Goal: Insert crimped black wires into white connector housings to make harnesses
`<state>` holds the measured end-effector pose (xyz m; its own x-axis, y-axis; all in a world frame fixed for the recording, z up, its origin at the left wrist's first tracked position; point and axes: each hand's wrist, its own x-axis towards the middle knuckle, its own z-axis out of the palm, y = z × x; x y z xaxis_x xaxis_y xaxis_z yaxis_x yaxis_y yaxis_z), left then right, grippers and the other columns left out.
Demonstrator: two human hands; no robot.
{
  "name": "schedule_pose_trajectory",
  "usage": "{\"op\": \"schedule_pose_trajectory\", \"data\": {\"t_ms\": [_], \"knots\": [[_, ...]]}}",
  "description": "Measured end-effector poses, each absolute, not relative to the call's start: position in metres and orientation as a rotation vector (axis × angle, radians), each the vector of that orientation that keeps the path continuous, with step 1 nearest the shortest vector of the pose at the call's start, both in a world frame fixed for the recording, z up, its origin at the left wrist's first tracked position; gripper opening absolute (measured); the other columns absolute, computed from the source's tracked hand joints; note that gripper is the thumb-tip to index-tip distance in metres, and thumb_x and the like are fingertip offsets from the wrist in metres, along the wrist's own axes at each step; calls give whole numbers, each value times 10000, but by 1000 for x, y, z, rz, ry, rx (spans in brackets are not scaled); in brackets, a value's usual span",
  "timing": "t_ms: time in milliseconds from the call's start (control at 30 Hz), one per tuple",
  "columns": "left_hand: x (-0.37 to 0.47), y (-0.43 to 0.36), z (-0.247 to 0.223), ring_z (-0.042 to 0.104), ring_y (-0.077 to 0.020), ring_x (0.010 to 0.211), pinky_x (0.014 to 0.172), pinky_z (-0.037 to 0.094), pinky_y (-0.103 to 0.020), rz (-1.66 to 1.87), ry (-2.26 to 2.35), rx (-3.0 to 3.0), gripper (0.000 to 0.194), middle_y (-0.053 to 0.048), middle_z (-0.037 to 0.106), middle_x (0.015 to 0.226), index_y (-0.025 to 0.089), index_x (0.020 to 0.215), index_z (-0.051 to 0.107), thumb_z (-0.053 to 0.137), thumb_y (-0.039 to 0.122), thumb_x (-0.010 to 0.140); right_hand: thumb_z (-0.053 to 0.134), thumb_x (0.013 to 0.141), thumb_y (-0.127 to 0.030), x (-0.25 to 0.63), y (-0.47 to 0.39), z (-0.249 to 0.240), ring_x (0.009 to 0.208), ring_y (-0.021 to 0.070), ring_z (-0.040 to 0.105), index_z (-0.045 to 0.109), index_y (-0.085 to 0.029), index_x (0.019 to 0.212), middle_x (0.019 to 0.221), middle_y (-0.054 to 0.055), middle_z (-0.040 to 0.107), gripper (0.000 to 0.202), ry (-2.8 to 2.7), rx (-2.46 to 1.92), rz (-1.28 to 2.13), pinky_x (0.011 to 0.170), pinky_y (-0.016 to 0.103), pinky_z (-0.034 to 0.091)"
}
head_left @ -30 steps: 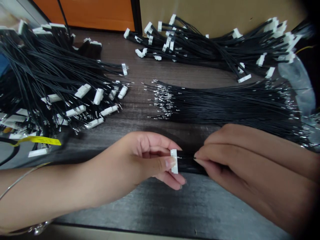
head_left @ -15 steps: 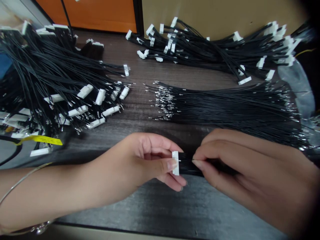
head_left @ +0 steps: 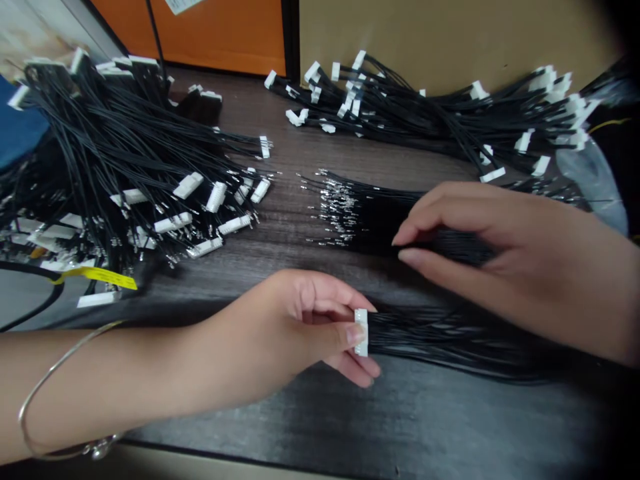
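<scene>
My left hand (head_left: pixel 325 327) pinches a white connector housing (head_left: pixel 361 332) between thumb and fingers, low in the middle of the view. Several black wires (head_left: pixel 425 333) run out of the housing to the right and lie along the table. Above them, my right hand (head_left: pixel 465 240) hovers at a bundle of loose black wires (head_left: pixel 380 213) with bare silvery terminals (head_left: pixel 337 210) at the left end. Its thumb and index fingertips are slightly apart, with nothing visible between them. The hand covers much of the bundle's right part.
At the left lies a heap of black wire harnesses (head_left: pixel 115 133) with white connectors. More harnesses (head_left: pixel 400 113) lie along the back, before a tan panel (head_left: pixel 450 40) and an orange panel (head_left: pixel 215 33). A yellow tag (head_left: pixel 107 277) hangs on a cable at left.
My right hand has let go of the wire at the connector and moved up to the loose bundle, its fingertips parting. My left hand still holds the connector; the view has shifted slightly.
</scene>
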<state>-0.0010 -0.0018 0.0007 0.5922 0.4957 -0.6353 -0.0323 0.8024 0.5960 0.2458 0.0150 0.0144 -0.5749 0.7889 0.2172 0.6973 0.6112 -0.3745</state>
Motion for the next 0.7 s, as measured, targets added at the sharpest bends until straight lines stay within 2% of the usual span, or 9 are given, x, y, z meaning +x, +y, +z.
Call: {"op": "schedule_pose_trajectory", "data": {"t_ms": [133, 233, 333, 433, 567, 700], "knots": [[-2, -3, -7, 812, -137, 686, 684, 679, -237, 358, 832, 560, 98, 40, 773, 691, 154, 906, 781, 809, 60, 910, 635, 1050, -132, 240, 38, 5, 867, 213, 714, 784, -159, 959, 953, 79, 758, 177, -2536, -1252, 193, 783, 358, 537], [-3, -4, -14, 816, -139, 696, 686, 668, -233, 378, 793, 555, 86, 40, 780, 706, 160, 918, 780, 831, 92, 900, 580, 1040, -135, 238, 40, -4, 856, 252, 720, 776, -174, 893, 957, 96, 760, 248, -2574, -1186, 163, 784, 404, 553], [-5, -5, -17, 815, -144, 686, 690, 658, -240, 361, 799, 560, 94, 28, 801, 719, 166, 933, 782, 856, 124, 894, 555, 1031, -144, 238, 35, -5, 864, 275, 726, 738, -191, 899, 964, 94, 759, 231, -2571, -1108, 103, 773, 427, 564], [-5, -5, -14, 815, -144, 685, 701, 655, -241, 359, 787, 568, 113, 18, 818, 740, 171, 959, 786, 883, 163, 900, 572, 1064, -139, 240, 26, 2, 876, 235, 720, 695, -198, 950, 968, 73, 745, 178, -2508, -1091, 83, 772, 384, 565], [-3, -2, -2, 829, -136, 723, 723, 665, -218, 356, 852, 551, 91, 42, 774, 697, 159, 939, 787, 795, 72, 962, 612, 1079, -99, 241, 5, 15, 883, 151, 689, 677, -222, 960, 1075, 48, 718, 184, -2422, -1138, 62, 782, 297, 553], [-3, 1, 5, 842, -134, 725, 726, 684, -209, 358, 864, 558, 163, 50, 756, 681, 150, 907, 796, 749, 13, 981, 598, 1091, -136, 243, -18, 17, 910, 127, 723, 612, -272, 1007, 1061, -23, 740, 161, -2358, -1137, 114, 775, 245, 578]]}}
